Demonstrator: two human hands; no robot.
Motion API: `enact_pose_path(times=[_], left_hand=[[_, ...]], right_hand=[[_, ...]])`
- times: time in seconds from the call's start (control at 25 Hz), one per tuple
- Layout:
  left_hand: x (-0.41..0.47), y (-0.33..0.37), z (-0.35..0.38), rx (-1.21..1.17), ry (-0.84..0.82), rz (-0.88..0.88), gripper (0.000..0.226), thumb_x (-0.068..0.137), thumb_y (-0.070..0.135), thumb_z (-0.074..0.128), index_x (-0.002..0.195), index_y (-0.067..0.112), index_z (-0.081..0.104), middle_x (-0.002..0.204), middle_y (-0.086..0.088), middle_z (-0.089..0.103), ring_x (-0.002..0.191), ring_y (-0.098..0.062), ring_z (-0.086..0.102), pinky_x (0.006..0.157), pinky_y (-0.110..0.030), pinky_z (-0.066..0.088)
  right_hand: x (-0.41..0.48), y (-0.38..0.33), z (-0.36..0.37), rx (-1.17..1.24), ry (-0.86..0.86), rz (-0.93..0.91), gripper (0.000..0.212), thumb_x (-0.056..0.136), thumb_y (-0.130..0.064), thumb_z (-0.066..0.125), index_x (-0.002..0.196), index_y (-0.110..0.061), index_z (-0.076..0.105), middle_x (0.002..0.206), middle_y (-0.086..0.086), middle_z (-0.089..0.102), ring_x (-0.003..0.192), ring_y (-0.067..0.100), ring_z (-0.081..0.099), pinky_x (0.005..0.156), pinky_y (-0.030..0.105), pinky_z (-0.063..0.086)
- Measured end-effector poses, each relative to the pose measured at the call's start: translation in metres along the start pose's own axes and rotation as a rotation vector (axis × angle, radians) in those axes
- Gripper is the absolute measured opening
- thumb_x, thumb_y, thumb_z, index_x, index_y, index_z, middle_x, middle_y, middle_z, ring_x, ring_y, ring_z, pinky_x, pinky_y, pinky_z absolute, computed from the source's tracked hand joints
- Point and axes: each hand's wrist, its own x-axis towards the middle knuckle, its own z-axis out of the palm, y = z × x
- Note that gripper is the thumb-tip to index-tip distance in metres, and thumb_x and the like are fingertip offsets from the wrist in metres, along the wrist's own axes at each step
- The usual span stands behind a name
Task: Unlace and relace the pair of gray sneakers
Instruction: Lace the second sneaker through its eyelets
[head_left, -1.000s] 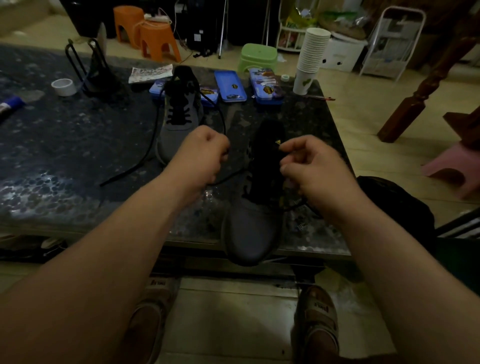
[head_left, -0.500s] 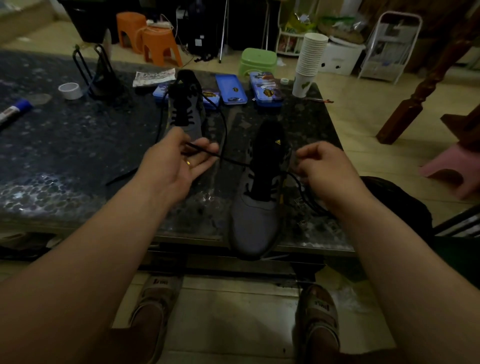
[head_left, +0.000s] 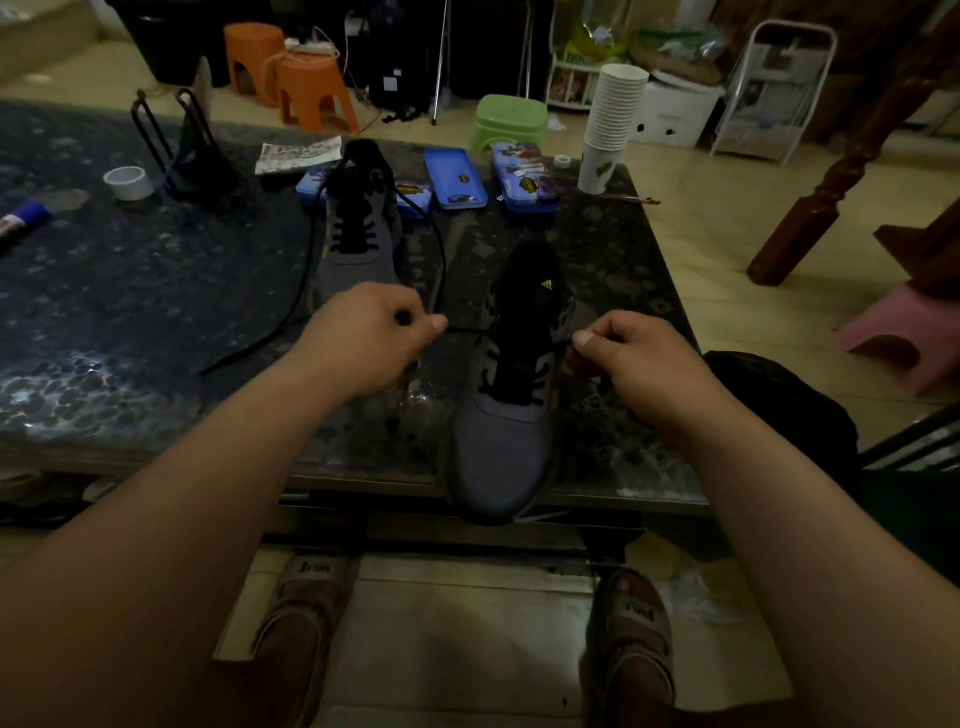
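Note:
Two gray sneakers stand on the dark stone table (head_left: 130, 312). The near sneaker (head_left: 504, 447) has its toe over the table's front edge, and its black lace (head_left: 467, 330) runs taut across its tongue. My left hand (head_left: 371, 332) pinches that lace just left of the shoe. My right hand (head_left: 639, 358) grips the other end at the shoe's right side. The far sneaker (head_left: 358, 234) sits behind my left hand, its loose black lace (head_left: 291, 312) trailing across the table to the left.
Blue tins (head_left: 454, 179), a stack of paper cups (head_left: 613, 124), a tape roll (head_left: 127, 182), a black wire stand (head_left: 176, 140) and a glue stick (head_left: 23, 218) line the table's back. Stools stand on the floor beyond. My sandalled feet (head_left: 631, 649) are under the table.
My left hand has closed from an open palm into a pinch on the lace and moved right. My right hand has drawn slightly right, pulling the lace taut across the near sneaker.

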Motion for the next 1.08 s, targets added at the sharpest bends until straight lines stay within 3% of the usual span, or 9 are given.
enact_pose_path(times=[0.12, 0.32, 0.52, 0.64, 0.76, 0.84, 0.92, 1.0, 1.08], left_hand=[[0.010, -0.011, -0.001, 0.069, 0.234, -0.027, 0.038, 0.100, 0.044, 0.059, 0.070, 0.025, 0.049, 0.081, -0.003, 0.052, 0.089, -0.036, 0.058, 0.078, -0.044, 0.049], [0.008, -0.006, 0.007, 0.193, 0.327, -0.020, 0.037, 0.101, 0.044, 0.058, 0.075, 0.021, 0.045, 0.090, -0.005, 0.049, 0.102, -0.039, 0.052, 0.083, -0.047, 0.036], [0.010, -0.005, 0.010, 0.148, 0.324, -0.021, 0.043, 0.102, 0.042, 0.058, 0.070, 0.025, 0.035, 0.072, 0.002, 0.047, 0.080, -0.029, 0.049, 0.080, -0.042, 0.032], [0.009, -0.003, 0.012, 0.055, 0.328, -0.037, 0.042, 0.102, 0.039, 0.058, 0.071, 0.023, 0.035, 0.068, 0.002, 0.046, 0.063, -0.020, 0.042, 0.062, -0.035, 0.029], [0.010, -0.002, 0.011, -0.016, 0.334, -0.090, 0.041, 0.102, 0.039, 0.059, 0.072, 0.021, 0.038, 0.069, 0.000, 0.046, 0.062, -0.011, 0.041, 0.053, -0.036, 0.024], [0.010, -0.001, 0.007, -0.059, 0.355, -0.097, 0.042, 0.101, 0.038, 0.060, 0.072, 0.015, 0.042, 0.067, -0.002, 0.047, 0.061, -0.016, 0.042, 0.052, -0.033, 0.027], [0.010, 0.004, 0.003, -0.154, 0.356, -0.075, 0.044, 0.100, 0.040, 0.063, 0.072, 0.010, 0.049, 0.065, -0.004, 0.049, 0.061, -0.018, 0.044, 0.054, -0.032, 0.031], [0.007, 0.017, -0.006, -0.441, 0.259, -0.043, 0.043, 0.100, 0.044, 0.064, 0.074, 0.011, 0.056, 0.065, -0.005, 0.056, 0.056, -0.014, 0.044, 0.052, -0.030, 0.034], [0.003, 0.038, -0.014, -0.717, 0.092, 0.030, 0.034, 0.103, 0.038, 0.061, 0.078, 0.015, 0.060, 0.067, -0.003, 0.059, 0.048, -0.011, 0.039, 0.048, -0.025, 0.032]], right_hand=[[0.004, 0.005, -0.001, 0.115, 0.010, 0.034, 0.021, 0.101, -0.029, 0.064, 0.087, -0.016, 0.072, 0.087, 0.001, 0.077, 0.087, 0.020, 0.072, 0.082, 0.039, 0.055], [0.009, 0.005, -0.006, 0.263, -0.053, 0.081, 0.023, 0.103, -0.026, 0.062, 0.085, -0.012, 0.066, 0.076, 0.004, 0.071, 0.068, 0.020, 0.068, 0.070, 0.038, 0.055], [0.009, 0.003, -0.020, 0.174, 0.009, 0.053, 0.035, 0.098, -0.045, 0.065, 0.074, -0.020, 0.067, 0.060, -0.003, 0.055, 0.050, 0.013, 0.048, 0.055, 0.032, 0.042], [0.010, -0.001, -0.026, 0.304, 0.016, 0.059, 0.038, 0.100, -0.046, 0.062, 0.076, -0.018, 0.065, 0.053, -0.006, 0.047, 0.044, 0.010, 0.040, 0.051, 0.029, 0.034], [0.008, -0.007, -0.028, 0.359, 0.025, 0.063, 0.037, 0.101, -0.047, 0.059, 0.082, -0.016, 0.065, 0.053, -0.007, 0.045, 0.044, 0.009, 0.036, 0.046, 0.025, 0.031], [0.006, -0.008, -0.028, 0.332, 0.055, 0.075, 0.036, 0.101, -0.047, 0.059, 0.084, -0.016, 0.066, 0.058, -0.006, 0.049, 0.048, 0.010, 0.041, 0.048, 0.026, 0.033], [0.006, -0.006, -0.026, 0.118, 0.140, 0.018, 0.031, 0.100, -0.048, 0.060, 0.096, -0.018, 0.067, 0.077, -0.006, 0.062, 0.064, 0.011, 0.055, 0.058, 0.028, 0.043], [0.003, -0.011, -0.020, -0.098, 0.233, -0.151, 0.022, 0.098, -0.045, 0.064, 0.110, -0.026, 0.066, 0.102, -0.007, 0.063, 0.087, 0.005, 0.060, 0.073, 0.026, 0.048], [-0.002, -0.027, -0.009, -0.116, 0.200, -0.347, 0.025, 0.095, -0.036, 0.070, 0.119, -0.028, 0.068, 0.110, -0.007, 0.059, 0.095, 0.001, 0.058, 0.082, 0.017, 0.047]])
